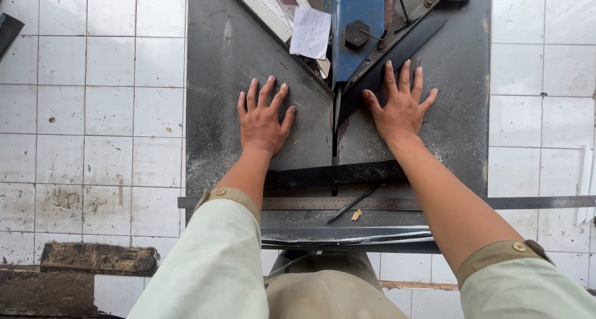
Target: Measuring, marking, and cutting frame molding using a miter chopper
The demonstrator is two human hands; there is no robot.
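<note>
Spread fingers of the left hand (pixel 263 121) press flat, gripping nothing, on the grey metal machine table (pixel 217 77). The right hand (pixel 400 111), also splayed, rests on a black flat strip (pixel 406 49) angled beside the blue steel cutter head (pixel 357 21). A long steel ruler (pixel 534 202) lies nearer the body.

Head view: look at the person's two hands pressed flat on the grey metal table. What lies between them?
In the head view, between the left hand and right hand lies the saw slot in the grey metal table, with the blue saw housing above it.
</note>
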